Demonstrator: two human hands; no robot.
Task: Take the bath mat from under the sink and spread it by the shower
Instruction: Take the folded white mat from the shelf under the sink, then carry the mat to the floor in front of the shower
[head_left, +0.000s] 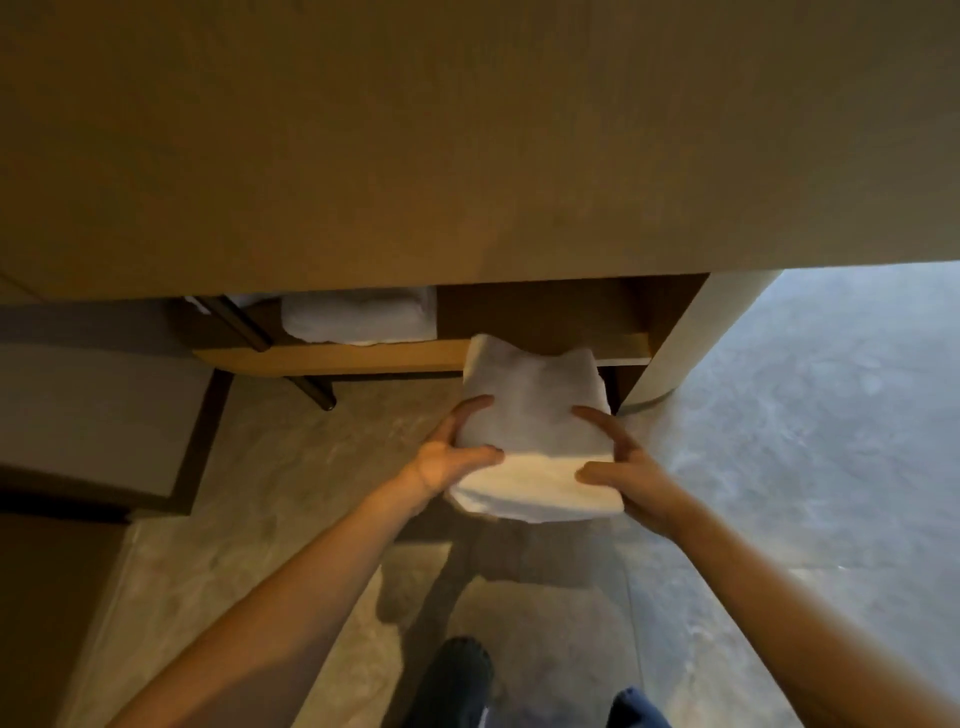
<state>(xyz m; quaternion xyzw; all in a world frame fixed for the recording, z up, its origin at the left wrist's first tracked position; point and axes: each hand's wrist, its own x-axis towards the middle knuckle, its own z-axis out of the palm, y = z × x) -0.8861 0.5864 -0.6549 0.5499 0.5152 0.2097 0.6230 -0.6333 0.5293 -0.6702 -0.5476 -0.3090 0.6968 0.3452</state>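
A folded white bath mat (530, 415) is held in the air in front of the low wooden shelf (332, 356) beneath the vanity counter. My left hand (457, 452) grips its left side, fingers on top and thumb along the front fold. My right hand (623, 467) grips its right side the same way. The mat's far edge overlaps the shelf's front lip in the view; whether it still touches the shelf I cannot tell.
The big vanity counter front (467, 156) overhangs the top of the view. Another folded white towel (358, 322) lies on the shelf's left part. A dark metal leg (311, 387) stands at left, a pale rounded pedestal (691, 338) at right. Grey stone floor (831, 441) spreads right.
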